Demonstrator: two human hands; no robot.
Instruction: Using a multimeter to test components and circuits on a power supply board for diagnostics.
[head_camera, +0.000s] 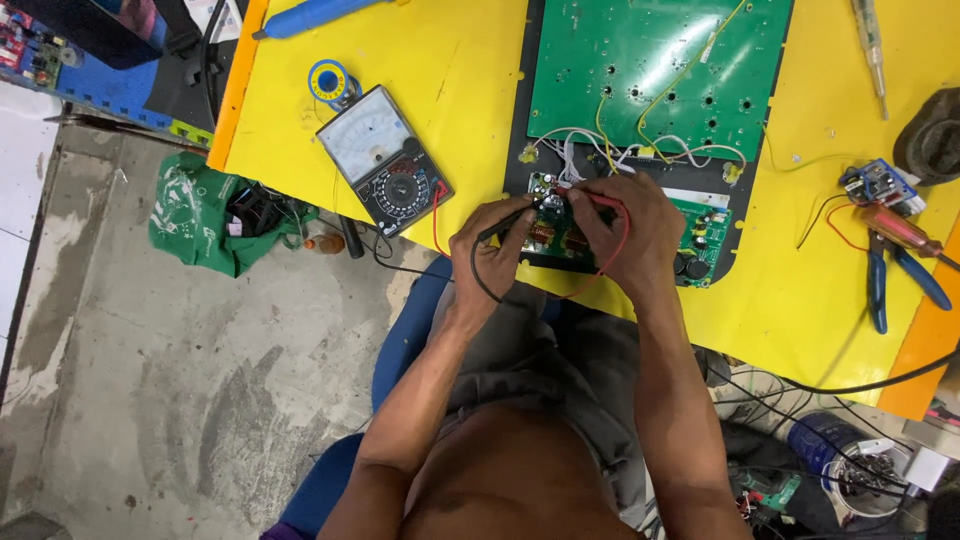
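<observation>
Small green board (700, 235) at frame centre, lying on a dark panel (520, 120) at the near edge of the yellow desk (450, 60), packed with coils, capacitors and fine solder joints: light, stiff, probably fragile on top, best held by its bare edges rather than by the parts. Left hand (492, 250) pinched together on a black probe (505, 226), tip down at the board's left end; right hand (625, 230) closed on a red probe (590, 197), mostly hidden under the fingers, tip on the board's upper middle. Probes thin, hard and light, likely to skid off a joint; taken near the tip like pens. Black lead (480, 285) looping below the left wrist, red lead (605, 275) curving under the right hand; both limp and apt to snag. Just above, a big green board (650, 60) with yellow and white wires (640, 150) running down to the small one, crowding its upper edge. Left of centre, an analogue meter (385, 160), tilted, the red lead running into its lower right corner. Above it a blue solder reel (328, 82), and at the upper left a blue solder sucker (315, 15). At the right, blue-handled pliers (900, 275), a small blue module (875, 182) and a screwdriver (870, 45) at the top, all well apart from the hands. Below the desk, concrete floor (180, 380) with a green bag (200, 215) at the left and tangled cables at the lower right.
</observation>
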